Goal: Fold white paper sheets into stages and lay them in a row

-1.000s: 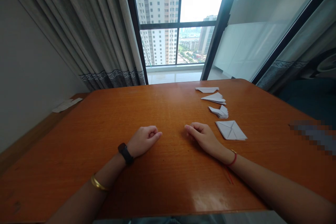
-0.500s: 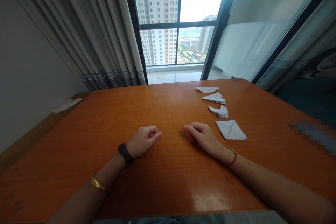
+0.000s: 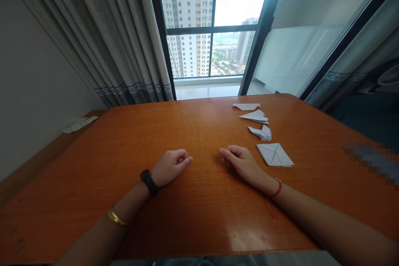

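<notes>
My left hand [image 3: 171, 167] rests on the orange-brown wooden table [image 3: 140, 133], fingers curled closed with nothing visible in them. To its right my right hand [image 3: 240, 162] also lies closed on the tabletop, holding nothing that shows. Just beyond my right hand is a square of folded white paper [image 3: 274, 154] with creases meeting near its middle. Behind it sit a layered folded paper piece [image 3: 263, 133], a pointed paper plane [image 3: 254, 116] and a flat paper strip with slanted ends [image 3: 246, 107], in a column toward the far edge.
A pale paper [image 3: 80, 124] lies on a ledge at the left. Grey curtains [image 3: 124, 41] and a window stand behind the table. At the right edge a blurred, pixelated object [image 3: 374, 160] lies on the table.
</notes>
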Available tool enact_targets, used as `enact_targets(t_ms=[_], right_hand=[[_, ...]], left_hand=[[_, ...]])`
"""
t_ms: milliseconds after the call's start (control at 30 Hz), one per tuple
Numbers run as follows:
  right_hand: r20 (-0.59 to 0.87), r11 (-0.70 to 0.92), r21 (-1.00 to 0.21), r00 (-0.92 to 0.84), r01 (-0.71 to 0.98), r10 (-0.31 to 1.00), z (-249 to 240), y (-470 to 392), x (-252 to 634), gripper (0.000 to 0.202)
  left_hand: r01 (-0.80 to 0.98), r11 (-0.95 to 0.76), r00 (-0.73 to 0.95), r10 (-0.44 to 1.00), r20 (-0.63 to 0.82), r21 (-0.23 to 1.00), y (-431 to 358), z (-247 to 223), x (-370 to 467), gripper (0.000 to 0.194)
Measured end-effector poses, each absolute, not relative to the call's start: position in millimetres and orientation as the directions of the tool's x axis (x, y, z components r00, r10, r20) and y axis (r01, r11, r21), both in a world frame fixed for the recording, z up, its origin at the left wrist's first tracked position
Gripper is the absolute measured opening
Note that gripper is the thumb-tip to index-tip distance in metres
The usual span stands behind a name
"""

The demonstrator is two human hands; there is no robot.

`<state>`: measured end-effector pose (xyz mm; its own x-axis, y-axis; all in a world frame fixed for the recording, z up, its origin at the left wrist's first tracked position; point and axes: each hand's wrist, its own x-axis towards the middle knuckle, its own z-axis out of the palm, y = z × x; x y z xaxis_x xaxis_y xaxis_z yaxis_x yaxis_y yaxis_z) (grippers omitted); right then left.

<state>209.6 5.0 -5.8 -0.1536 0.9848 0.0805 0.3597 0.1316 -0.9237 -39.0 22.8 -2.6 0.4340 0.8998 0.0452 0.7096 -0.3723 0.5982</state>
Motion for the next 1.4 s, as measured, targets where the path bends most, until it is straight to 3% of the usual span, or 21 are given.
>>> enact_targets(t_ms=[1400], right_hand=[[0.084, 0.14, -0.92, -0.165, 0.366, 0.983, -4.8, 4.6, 210.2, 0.041]], left_hand=[[0.721, -0.386, 0.44, 0.897, 0.051, 0.576, 22.0, -0.2, -37.7, 0.038]])
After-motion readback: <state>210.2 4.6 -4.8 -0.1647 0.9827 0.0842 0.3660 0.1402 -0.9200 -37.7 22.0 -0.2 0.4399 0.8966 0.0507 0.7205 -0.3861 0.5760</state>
